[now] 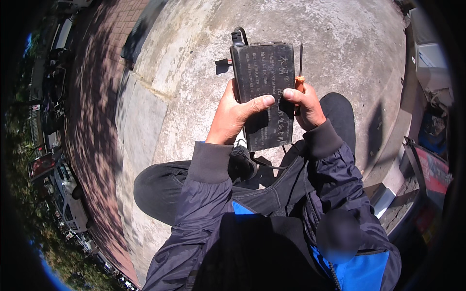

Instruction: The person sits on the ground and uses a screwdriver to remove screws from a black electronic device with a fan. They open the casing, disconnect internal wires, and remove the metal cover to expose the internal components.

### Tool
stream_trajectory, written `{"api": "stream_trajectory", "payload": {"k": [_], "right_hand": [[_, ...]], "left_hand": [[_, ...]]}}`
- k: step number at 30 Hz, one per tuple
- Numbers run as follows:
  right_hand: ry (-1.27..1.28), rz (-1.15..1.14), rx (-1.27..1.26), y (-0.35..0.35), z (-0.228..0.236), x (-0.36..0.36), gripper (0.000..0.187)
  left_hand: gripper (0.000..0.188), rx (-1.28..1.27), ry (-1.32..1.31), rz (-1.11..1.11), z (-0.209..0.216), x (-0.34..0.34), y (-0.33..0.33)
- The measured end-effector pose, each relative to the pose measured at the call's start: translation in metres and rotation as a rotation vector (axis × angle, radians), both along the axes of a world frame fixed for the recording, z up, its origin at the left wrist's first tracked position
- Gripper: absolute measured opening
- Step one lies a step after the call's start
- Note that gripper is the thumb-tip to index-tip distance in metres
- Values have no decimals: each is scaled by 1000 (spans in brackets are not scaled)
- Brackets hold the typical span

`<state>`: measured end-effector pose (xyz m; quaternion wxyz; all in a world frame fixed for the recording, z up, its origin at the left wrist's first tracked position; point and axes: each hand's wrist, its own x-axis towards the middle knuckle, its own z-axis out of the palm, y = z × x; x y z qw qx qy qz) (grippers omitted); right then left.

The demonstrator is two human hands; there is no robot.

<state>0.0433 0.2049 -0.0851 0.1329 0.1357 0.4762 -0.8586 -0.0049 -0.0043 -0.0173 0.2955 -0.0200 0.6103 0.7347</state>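
2-handed hold on 1 black box [264, 80]

The box is in front of the bent legs [158, 189], above the concrete ground [340, 34], its printed face toward the wearer. The left hand [232, 116] is clamped on its left edge: 1 thumb lies across the front, while the other fingers are hidden behind. The right hand [309, 107] is clamped on the right edge, 1 thumb tip on the front; how its remaining fingers sit, I cannot tell. 1 screwdriver [300, 82], orange-handled, is in that hand too, its dark shaft pointing away from the body beside the box. 1 dark cable [238, 39] leaves the top left corner; 1 small black connector [222, 62] is near the left edge.
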Motion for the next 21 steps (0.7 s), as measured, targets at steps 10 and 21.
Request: {"api": "stream_trajectory", "payload": {"k": [10,21], "right_hand": [[-105,-49,22,-1,-3,-13,50],[-112,-8,431,22,-16,-5,54]], "left_hand": [[58,219,-273,39,-39,5,0],[49,429,-367,710,-71,-34,-37]]}}
